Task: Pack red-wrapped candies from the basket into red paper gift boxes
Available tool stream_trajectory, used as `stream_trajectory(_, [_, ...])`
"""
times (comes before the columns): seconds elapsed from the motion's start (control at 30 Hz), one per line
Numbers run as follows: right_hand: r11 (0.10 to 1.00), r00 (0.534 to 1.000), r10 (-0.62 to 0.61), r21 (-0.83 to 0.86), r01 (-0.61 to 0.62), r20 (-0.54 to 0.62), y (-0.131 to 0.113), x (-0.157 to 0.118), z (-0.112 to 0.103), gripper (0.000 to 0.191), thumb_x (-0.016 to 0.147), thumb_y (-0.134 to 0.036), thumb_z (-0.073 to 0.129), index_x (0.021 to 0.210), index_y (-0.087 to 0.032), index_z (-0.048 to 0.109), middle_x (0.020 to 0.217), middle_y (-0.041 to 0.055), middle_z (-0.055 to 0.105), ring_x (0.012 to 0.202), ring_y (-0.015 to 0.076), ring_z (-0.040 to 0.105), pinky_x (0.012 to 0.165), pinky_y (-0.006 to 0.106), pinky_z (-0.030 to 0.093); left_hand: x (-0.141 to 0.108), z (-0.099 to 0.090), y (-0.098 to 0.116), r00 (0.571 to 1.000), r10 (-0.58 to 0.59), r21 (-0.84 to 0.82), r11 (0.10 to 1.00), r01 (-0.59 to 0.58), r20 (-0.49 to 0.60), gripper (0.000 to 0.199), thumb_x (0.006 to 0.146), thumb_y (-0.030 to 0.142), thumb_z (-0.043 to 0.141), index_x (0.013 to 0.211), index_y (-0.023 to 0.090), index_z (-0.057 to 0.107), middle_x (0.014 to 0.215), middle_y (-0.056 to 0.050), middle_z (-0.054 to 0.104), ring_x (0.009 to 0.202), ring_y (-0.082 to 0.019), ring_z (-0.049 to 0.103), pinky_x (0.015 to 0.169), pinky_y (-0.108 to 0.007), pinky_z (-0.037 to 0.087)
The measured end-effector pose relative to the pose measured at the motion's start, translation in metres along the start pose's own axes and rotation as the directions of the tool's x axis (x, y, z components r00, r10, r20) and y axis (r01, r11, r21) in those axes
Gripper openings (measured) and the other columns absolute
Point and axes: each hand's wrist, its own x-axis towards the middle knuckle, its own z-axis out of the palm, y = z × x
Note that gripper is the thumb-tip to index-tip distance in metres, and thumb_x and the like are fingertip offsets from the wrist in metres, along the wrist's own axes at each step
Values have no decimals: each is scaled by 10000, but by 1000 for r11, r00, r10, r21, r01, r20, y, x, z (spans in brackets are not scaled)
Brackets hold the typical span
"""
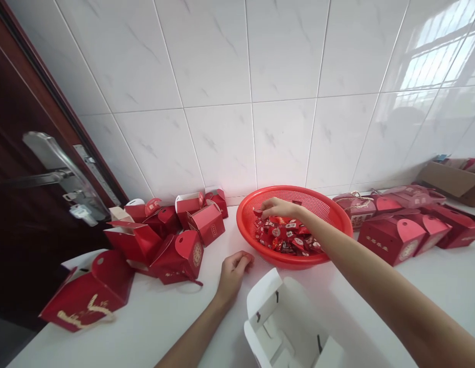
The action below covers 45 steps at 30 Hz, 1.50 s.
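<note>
Candies (285,236) are heaped in a red basket (321,204) by the tabletop's (153,317) back edge, about mid-way along. OK, going left to right: dark door (22,220) first, then a bunch of red boxes (179,255) spread from the tabletop's left edge up to its back edge. Several have their tops open, and the nearest one has a pale cord on it. Next up is the left hand (231,276), low over the tabletop just beside the basket, fingers loosely curled; can't tell if anything's in them. The right hand (276,207) reaches into the basket's left side, fingers narrow and pointing down at the candies. A red wrapper sits right at the tips, but can't tell if it's actually pinched. Nearer than the basket is an open white-lined box (298,317), flaps up. Way over right, more red boxes (390,240) line the back edge, front ones closed, then a brown carton (448,179) near the back right corner.
</note>
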Motion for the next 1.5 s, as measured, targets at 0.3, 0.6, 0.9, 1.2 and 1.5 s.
stream_trajectory(0.3, [741, 989, -121, 671, 34, 83, -37, -42, 13, 99, 831, -223, 682, 820, -172, 599, 775, 39, 698, 696, 179, 703, 726, 334, 611, -6, -1, 8, 998, 59, -63, 996, -58, 7, 250, 749, 388, 607, 594, 193, 634, 617, -18, 603, 631, -173, 525, 627, -288, 430])
stream_trajectory(0.6, [900, 998, 25, 434, -48, 58, -49, -67, 46, 109, 959, -231, 538, 909, -180, 620, 715, -15, 649, 517, 106, 594, 481, 217, 434, -11, -10, 7, 981, 160, -211, 968, -135, 108, 399, 784, 543, 627, 805, 151, 692, 694, -41, 629, 648, -178, 529, 639, -303, 430])
stream_trajectory(0.9, [939, 977, -210, -284, 195, -24, -71, -65, 75, 397, 986, -344, 541, 634, -203, 423, 564, -48, 461, 539, 102, 415, 551, 261, 287, -22, -8, 12, 964, 225, -255, 949, -184, 141, 579, 832, 718, 575, 721, 156, 657, 676, -46, 603, 641, -180, 526, 658, -322, 443])
stream_trajectory(1.2, [961, 957, -239, -100, 257, 163, -64, -66, 65, 387, 849, -510, 753, 704, -173, 630, 693, -3, 679, 658, 135, 599, 607, 239, 413, -27, -1, 17, 982, 146, -140, 977, -163, -124, 649, 815, 762, 612, 558, 166, 606, 615, -51, 606, 599, -165, 534, 608, -305, 454])
stream_trajectory(1.5, [958, 956, -285, 3, 285, 63, -48, -64, 78, 452, 845, -535, 747, 623, -166, 611, 595, 12, 674, 598, 149, 651, 596, 240, 450, -25, -4, 20, 973, 229, -241, 943, -227, -20, 475, 812, 627, 705, 750, 156, 689, 698, -39, 648, 607, -143, 526, 544, -258, 454])
